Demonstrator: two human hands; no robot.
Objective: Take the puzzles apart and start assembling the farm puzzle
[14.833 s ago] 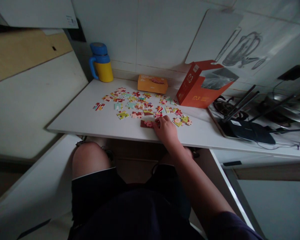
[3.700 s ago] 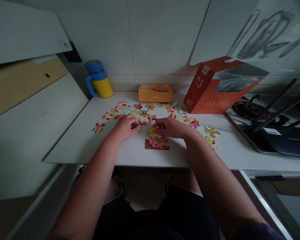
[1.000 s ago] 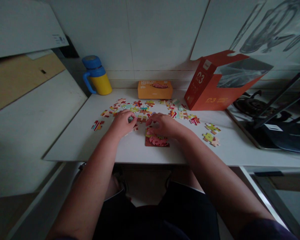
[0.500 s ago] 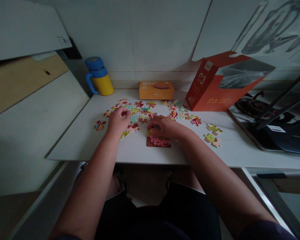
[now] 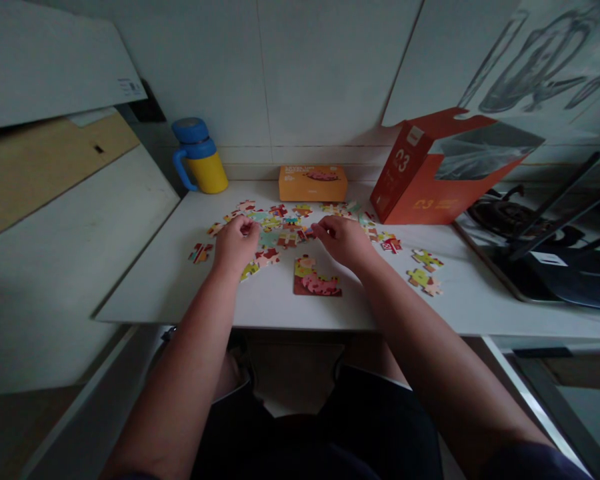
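A small joined section of jigsaw puzzle (image 5: 318, 281), brown and pink with a yellow-green piece at its upper left, lies near the front of the white tabletop (image 5: 180, 293). My left hand (image 5: 237, 241) rests over the left part of the scattered puzzle pieces (image 5: 280, 233), its fingers curled together; whatever they may hold is hidden. My right hand (image 5: 343, 240) is beyond the joined section, above pieces at the middle right. Its thumb and fingertips come together near a red-and-white piece, and I cannot make out whether they grip it.
Behind the pieces stands an orange box (image 5: 313, 184). A larger red-orange box (image 5: 430, 180) is at the back right, a blue and yellow flask (image 5: 200, 157) at the back left. Two loose pieces (image 5: 425, 270) lie right. A black router (image 5: 570, 267) with antennas and a stove burner sit farther right.
My right hand has lifted off the joined section and moved away to the upper right, uncovering the yellow-green piece there. My left hand shifted left, then stayed among the loose pieces.
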